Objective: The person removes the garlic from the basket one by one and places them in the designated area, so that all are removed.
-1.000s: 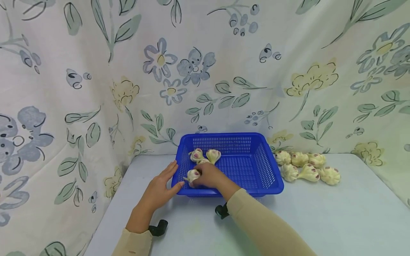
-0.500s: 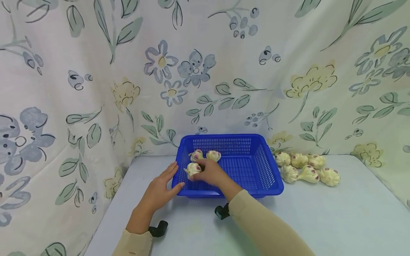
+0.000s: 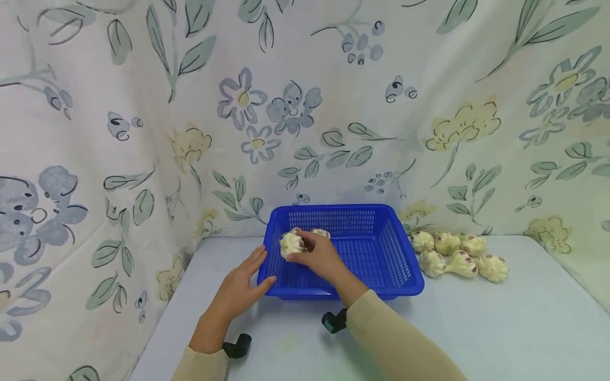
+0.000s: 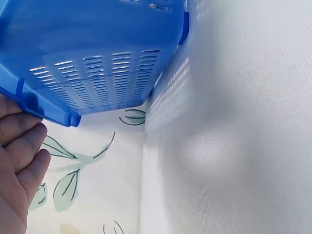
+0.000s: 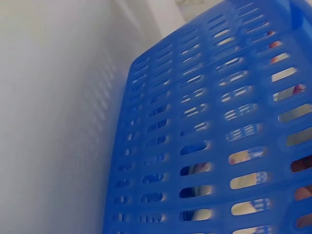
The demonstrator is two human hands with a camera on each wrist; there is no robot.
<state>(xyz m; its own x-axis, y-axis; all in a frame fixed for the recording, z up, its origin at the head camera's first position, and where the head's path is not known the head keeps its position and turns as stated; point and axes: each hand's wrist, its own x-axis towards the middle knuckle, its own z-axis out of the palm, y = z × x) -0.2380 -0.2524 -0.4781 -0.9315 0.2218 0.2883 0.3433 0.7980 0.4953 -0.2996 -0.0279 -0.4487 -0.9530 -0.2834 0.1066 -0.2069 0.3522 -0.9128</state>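
Observation:
My right hand [image 3: 324, 258] pinches a whitish garlic bulb [image 3: 291, 246] between thumb and fingers, over the left part of a blue perforated plastic basket [image 3: 350, 292]. Behind that hand, another bulb of garlic [image 3: 321, 233] with purple marks shows partly in the basket; the held bulb covers what lies behind it. My left hand [image 3: 240, 288] rests at the basket's left rim, fingers extended and thumb apart. In the left wrist view its fingers [image 4: 22, 134] lie against the rim from outside. The right wrist view shows only the slotted basket wall [image 5: 195, 131].
Several garlic bulbs [image 3: 461, 263] lie in two rows on the white table [image 3: 481, 328], right of the basket. A floral cloth [image 3: 352, 174] hangs behind and at the left. Each wrist carries a small black camera [image 3: 335, 321].
My right hand has lifted the garlic bulb from the basket's front left corner and moved it up and slightly back. The left hand keeps its place at the rim.

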